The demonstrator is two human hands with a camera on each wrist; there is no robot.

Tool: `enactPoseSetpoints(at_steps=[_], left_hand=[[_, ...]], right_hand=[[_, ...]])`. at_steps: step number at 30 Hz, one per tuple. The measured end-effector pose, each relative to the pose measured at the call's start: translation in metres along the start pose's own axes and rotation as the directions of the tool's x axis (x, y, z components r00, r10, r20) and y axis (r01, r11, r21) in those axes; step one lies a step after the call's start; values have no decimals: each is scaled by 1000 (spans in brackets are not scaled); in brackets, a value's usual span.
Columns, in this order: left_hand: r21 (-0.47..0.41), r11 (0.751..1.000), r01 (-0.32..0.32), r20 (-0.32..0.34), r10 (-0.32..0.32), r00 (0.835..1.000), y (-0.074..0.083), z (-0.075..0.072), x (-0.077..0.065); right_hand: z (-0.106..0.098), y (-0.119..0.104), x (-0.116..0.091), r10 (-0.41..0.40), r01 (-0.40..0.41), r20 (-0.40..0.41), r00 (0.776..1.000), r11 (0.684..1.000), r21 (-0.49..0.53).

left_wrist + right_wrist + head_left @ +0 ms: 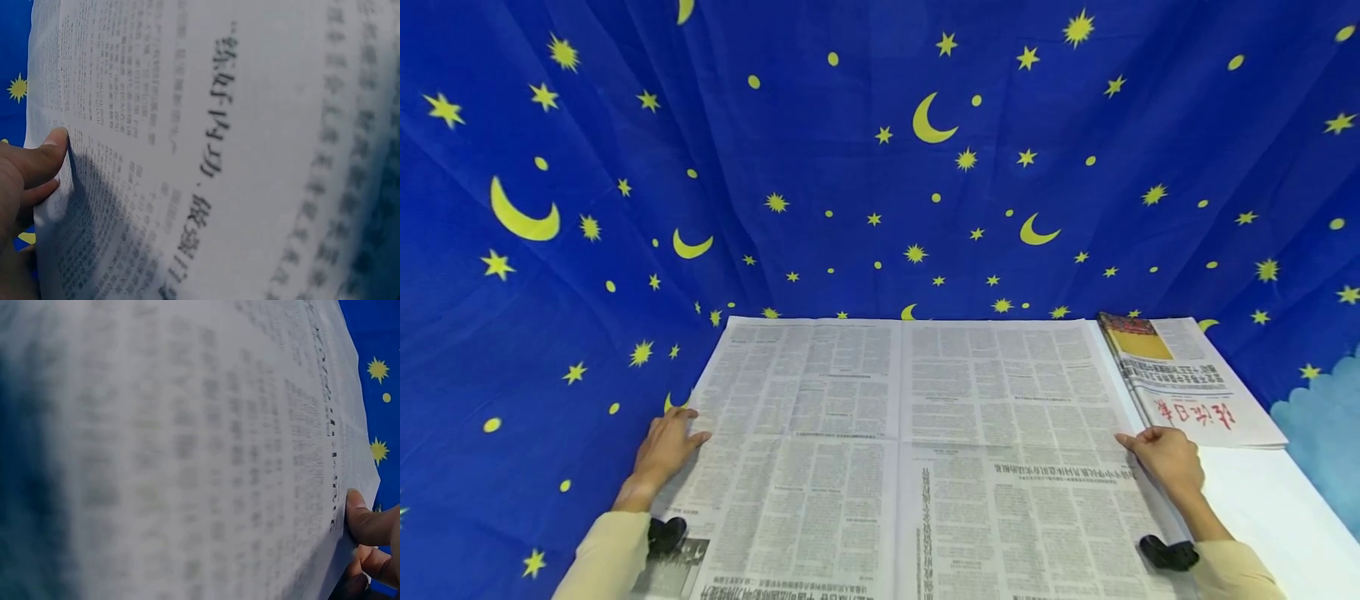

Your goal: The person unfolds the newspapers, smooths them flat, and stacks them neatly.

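Newspaper [917,458] was spread wide open over a white table [1270,492], and it occupied most of the table's width. Its far edge came up to a blue curtain [850,175] with yellow stars, moons and dots, while its near edge went out of the head view. One vertical crease and one horizontal crease crossed near the middle of the paper. In the near left part, a grey picture [673,567] was printed.

On the left side, the left hand [666,446] pinched the left edge of the paper; in the left wrist view, its thumb pressed on the printed face, and the other fingers were partly hidden. On the right side, the right hand [1168,458] pinched the right edge in a similar manner, with the thumb on the print. Both hands were well apart from each other, at about the same depth on the table.

To the far right, beside the open paper, lay a stack of folded newspapers [1195,383], with red characters and a yellow patch on the top one. A narrow strip of table showed between them. Each arm wore a cream sleeve, and a black device [1168,552] was near each wrist.
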State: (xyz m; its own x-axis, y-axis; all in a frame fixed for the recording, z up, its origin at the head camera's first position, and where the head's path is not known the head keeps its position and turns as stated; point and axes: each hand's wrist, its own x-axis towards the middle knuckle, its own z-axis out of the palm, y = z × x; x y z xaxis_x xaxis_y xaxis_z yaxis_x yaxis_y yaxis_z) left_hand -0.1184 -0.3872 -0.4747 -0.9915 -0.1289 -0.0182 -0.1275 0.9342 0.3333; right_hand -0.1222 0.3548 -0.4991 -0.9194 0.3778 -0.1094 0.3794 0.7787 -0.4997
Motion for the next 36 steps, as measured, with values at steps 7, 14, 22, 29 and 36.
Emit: enactPoseSetpoints(at_steps=[7,14,22,29,36], left_hand=[[12,997,70,2,-70,998,4,0,0],[32,994,106,-16,-106,994,6,5,0],[16,984,175,-117,-172,978,15,11,-4],[32,988,149,-216,-139,967,24,14,-4],[102,995,-3,-230,27,973,39,16,6]], right_hand=[[3,0,0,26,-26,-10,1000,1000,1],[2,-1,1,34,-34,6,999,999,-23],[0,0,1,30,-25,47,998,996,-84],[-1,0,-2,17,-11,44,999,992,-124],[-2,4,-6,-21,25,35,999,993,-117]])
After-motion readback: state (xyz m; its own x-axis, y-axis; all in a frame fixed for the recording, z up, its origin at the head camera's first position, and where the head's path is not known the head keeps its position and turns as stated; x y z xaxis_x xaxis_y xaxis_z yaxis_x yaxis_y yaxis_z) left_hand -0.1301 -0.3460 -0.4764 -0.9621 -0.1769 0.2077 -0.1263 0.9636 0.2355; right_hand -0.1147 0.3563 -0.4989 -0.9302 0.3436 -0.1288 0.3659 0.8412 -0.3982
